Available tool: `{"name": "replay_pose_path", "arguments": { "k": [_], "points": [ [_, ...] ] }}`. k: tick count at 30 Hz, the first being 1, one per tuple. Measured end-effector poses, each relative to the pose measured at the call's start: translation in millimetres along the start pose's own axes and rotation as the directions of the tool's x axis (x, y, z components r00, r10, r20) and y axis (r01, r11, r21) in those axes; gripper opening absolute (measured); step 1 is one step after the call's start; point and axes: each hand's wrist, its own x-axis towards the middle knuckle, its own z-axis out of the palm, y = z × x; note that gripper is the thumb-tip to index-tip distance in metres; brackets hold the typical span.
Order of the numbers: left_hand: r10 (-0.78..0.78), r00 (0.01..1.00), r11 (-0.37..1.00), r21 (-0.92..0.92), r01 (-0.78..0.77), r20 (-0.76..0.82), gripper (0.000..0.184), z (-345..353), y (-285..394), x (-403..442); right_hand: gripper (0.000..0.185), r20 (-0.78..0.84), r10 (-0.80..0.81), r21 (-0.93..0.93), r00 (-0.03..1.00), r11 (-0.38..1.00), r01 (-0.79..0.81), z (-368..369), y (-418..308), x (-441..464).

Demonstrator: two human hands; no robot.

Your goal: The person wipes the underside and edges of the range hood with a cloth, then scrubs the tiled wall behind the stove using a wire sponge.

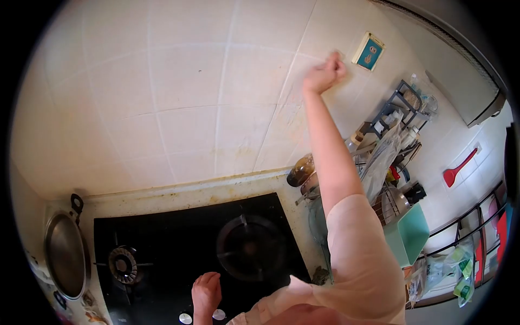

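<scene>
On my head feed, the only view I have, I take the stove (179,233) as my landmark: a black slab in the lower middle, with a small burner (123,265) on its left side and a wide burner (251,247) on its right. The wall (244,81) rises behind it, pale and tiled, with yellowish stains low down near the table (179,196). My right hand (325,73) is up against this wall in my view, above and to the right of the stove, the arm stretched out from a light sleeve (363,238). The hand is blurred; its fingers look curled inward, but I cannot tell whether they pinch anything, nor whether they touch the tiles. Just beside it, farther right of the stove, a teal plaque (369,51) is fixed to the wall. My left hand (206,292) is over the front part of the stove, near two silver knobs (186,318). Its fingers sit side by side and bent; their underside is hidden, so I cannot tell if they are closed on something. Left of the stove I see a pan (66,254); right of it, a brown bottle (300,170), a dark rack (398,105), a mint bin (414,235) and, farther off, a red spatula (459,169).
</scene>
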Motion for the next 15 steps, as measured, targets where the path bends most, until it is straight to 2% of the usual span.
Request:
{"name": "replay_pose_path", "arguments": {
  "k": [3,4,5,7,10,11,14,15],
  "points": [
    [-0.008,1.000,1.000,0.009,0.008,-0.012,0.011,3,-9,-5,0.043,-0.096,0.377,0.178,0.921,0.917,-0.357,-14,13,-8],
    [0.008,1.000,1.000,0.005,-0.008,-0.009,0.011,5,-10,-4,0.045,0.005,0.074,-0.141,0.997,0.987,-0.073,-16,25,-26],
    [0.024,1.000,1.000,0.002,-0.024,-0.011,0.011,7,-9,0,0.047,0.195,-0.192,-0.396,0.962,0.882,0.256,-12,31,-51],
    [0.064,0.998,0.998,-0.027,-0.063,0.025,0.011,7,-2,11,0.053,0.508,-0.264,-0.038,0.820,0.944,0.328,-21,-19,-78],
    [0.079,0.996,0.997,-0.023,-0.078,0.042,0.011,4,7,20,0.056,0.418,-0.183,-0.160,0.890,0.949,0.270,-4,-29,-49],
    [0.083,0.996,0.996,-0.018,-0.082,0.036,0.011,4,7,22,0.059,0.296,-0.023,-0.127,0.955,0.990,0.063,0,-20,-33],
    [0.094,0.995,0.996,0.009,-0.094,0.033,0.011,7,4,17,0.064,0.125,0.202,-0.266,0.971,0.950,-0.164,7,17,-56],
    [0.091,0.994,0.996,-0.008,-0.091,0.061,0.011,7,5,14,0.067,0.282,0.147,-0.249,0.948,0.965,-0.076,-2,5,-86]
  ]
}}
